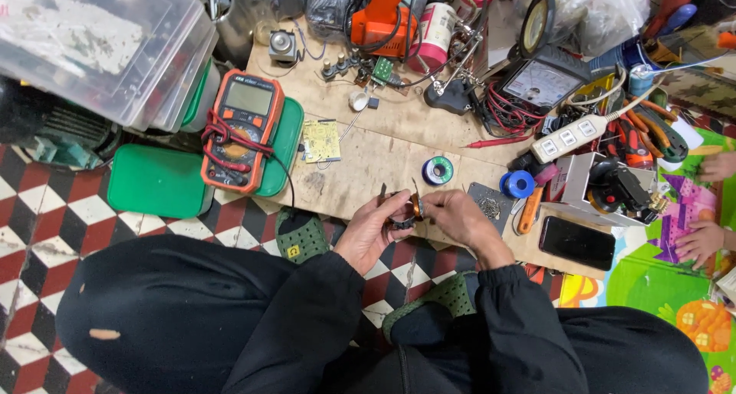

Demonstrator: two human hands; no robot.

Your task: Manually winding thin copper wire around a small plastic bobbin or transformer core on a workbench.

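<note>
Gleaming copper-wound dark coil [406, 210]

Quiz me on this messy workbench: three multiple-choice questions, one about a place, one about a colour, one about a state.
1. Where does the multimeter lie?
A on a green lid
B on the phone
C on the person's lap

2. What colour is the tape roll?
A red
B blue
C white

3. What are the left hand and right hand doing?
A resting flat
B jointly holding a small part
C gripping pliers

Answers: 1 A, green lid shows under it; 2 B, plainly blue; 3 B, both hands' fingertips meet on it.
</note>
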